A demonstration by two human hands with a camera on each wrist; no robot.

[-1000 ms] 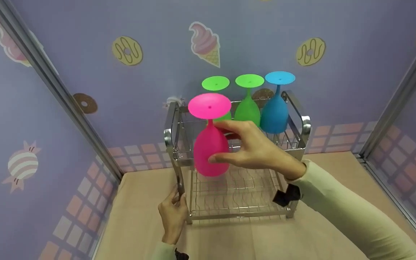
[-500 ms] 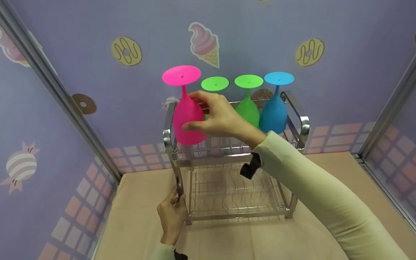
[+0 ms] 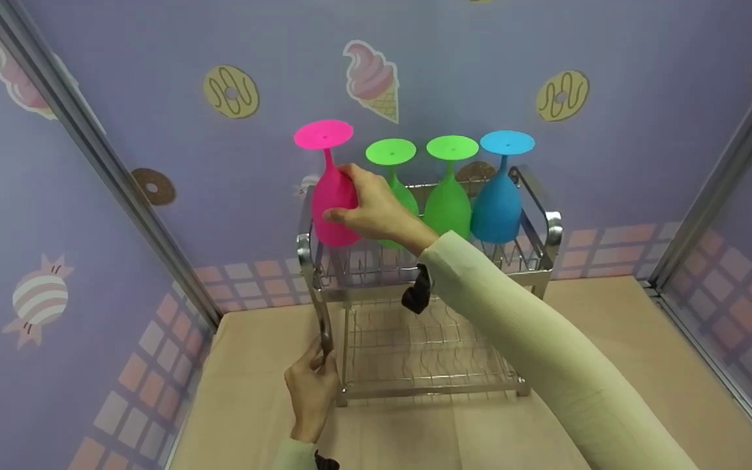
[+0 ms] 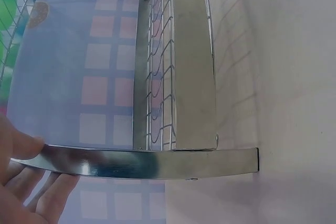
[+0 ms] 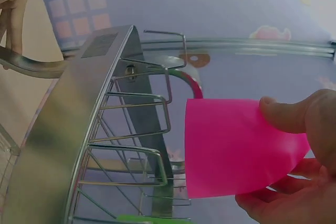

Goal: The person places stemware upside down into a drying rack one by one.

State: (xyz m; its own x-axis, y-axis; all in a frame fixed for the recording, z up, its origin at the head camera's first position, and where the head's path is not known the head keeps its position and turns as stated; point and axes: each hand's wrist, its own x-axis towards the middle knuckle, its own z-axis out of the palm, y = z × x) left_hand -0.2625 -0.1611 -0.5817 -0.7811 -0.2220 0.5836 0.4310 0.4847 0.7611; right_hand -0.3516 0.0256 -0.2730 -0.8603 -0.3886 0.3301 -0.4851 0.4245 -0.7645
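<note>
My right hand [image 3: 373, 205] grips an upside-down pink goblet [image 3: 333, 209] by its bowl, thumb on the near side, at the left end of the metal rack's top tier. In the right wrist view the pink goblet [image 5: 236, 148] has its rim toward the rack's wires. A green goblet [image 3: 402, 196], partly behind the right hand, a second green goblet [image 3: 448, 205] and a blue goblet [image 3: 497, 209] stand upside down in a row to its right. Low on the left, my left hand [image 3: 312, 391] pinches the rack's front left upright [image 4: 121, 163] between thumb and fingers.
The two-tier metal rack [image 3: 415, 287] stands on a beige surface [image 3: 402, 434]. Its lower tier [image 3: 428, 346] has wavy wire dividers. Curved handles [image 3: 553, 228] rise at its sides. Purple patterned walls with metal posts [image 3: 121, 163] enclose the area.
My right hand has carried the pink goblet left and back, from in front of the rack to the left end of the row. The left hand stays on the upright.
</note>
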